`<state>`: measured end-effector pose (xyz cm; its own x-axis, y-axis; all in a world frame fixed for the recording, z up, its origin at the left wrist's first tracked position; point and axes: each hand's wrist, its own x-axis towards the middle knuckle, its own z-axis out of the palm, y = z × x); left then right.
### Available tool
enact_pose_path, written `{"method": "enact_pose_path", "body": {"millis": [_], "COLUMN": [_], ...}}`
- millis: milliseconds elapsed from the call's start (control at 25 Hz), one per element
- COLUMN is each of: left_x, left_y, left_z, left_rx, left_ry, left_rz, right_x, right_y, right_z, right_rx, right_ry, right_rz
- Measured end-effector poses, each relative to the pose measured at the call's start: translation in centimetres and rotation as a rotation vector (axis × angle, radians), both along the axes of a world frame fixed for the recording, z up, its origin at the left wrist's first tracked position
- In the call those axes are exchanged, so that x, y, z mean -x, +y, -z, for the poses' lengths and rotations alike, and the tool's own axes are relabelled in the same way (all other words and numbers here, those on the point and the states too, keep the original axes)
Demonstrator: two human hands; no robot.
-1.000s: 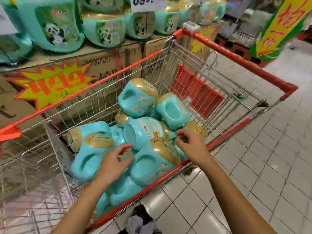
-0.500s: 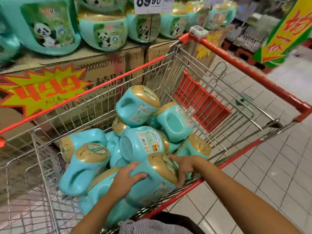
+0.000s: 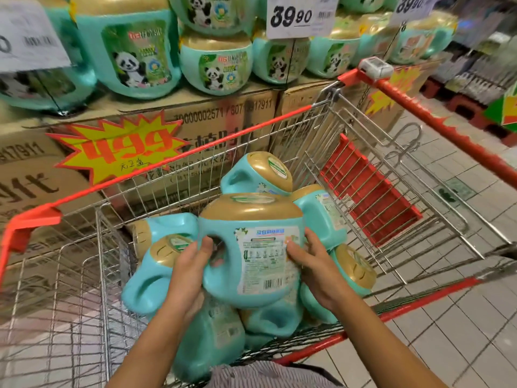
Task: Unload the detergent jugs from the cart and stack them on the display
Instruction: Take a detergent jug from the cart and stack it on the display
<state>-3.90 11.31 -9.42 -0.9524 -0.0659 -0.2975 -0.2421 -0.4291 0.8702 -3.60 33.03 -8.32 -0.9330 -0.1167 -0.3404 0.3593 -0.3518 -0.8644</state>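
Observation:
A teal detergent jug (image 3: 251, 247) with a gold cap stands upright in the air above the wire cart (image 3: 391, 191), its back label toward me. My left hand (image 3: 190, 264) grips its handle side, thumb at the handle hole. My right hand (image 3: 313, 264) presses and curls round its right side. Several more teal jugs (image 3: 151, 273) lie jumbled in the cart below and behind it. The display (image 3: 195, 60) of panda-label jugs stands on cardboard boxes beyond the cart's far side.
Stacked cardboard boxes (image 3: 229, 119) carry a yellow starburst price sign (image 3: 120, 147). White price cards (image 3: 302, 15) hang in front of the display jugs. The cart's red handle bar (image 3: 436, 121) runs at the right, over tiled floor (image 3: 461, 317).
Both hands closed on the near jug and raised it upright out of the pile. The view has moved closer to the display.

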Motion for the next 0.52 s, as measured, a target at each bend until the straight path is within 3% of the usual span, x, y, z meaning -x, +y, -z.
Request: {"method": "enact_pose_path", "body": {"millis": [120,400,520], "left_x": [0.1,-0.2,-0.7], "left_y": [0.4,1.1,1.8], "left_z": [-2.5,-3.8,-4.4], "left_rx": [-0.095,0.044,0.263], "left_ry": [0.020,-0.002,-0.046], "left_rz": [-0.045,-0.001,-0.123], "right_x": [0.0,-0.7,-0.8], "right_y": [-0.7,-1.2,-1.8], "right_z": [-1.5,-3.8,-4.6], "right_rx": [0.020,-0.226,-0.261], "right_ry": [0.110,0.265,0.283], "right_rz": [0.011,0.151,0.217]}}
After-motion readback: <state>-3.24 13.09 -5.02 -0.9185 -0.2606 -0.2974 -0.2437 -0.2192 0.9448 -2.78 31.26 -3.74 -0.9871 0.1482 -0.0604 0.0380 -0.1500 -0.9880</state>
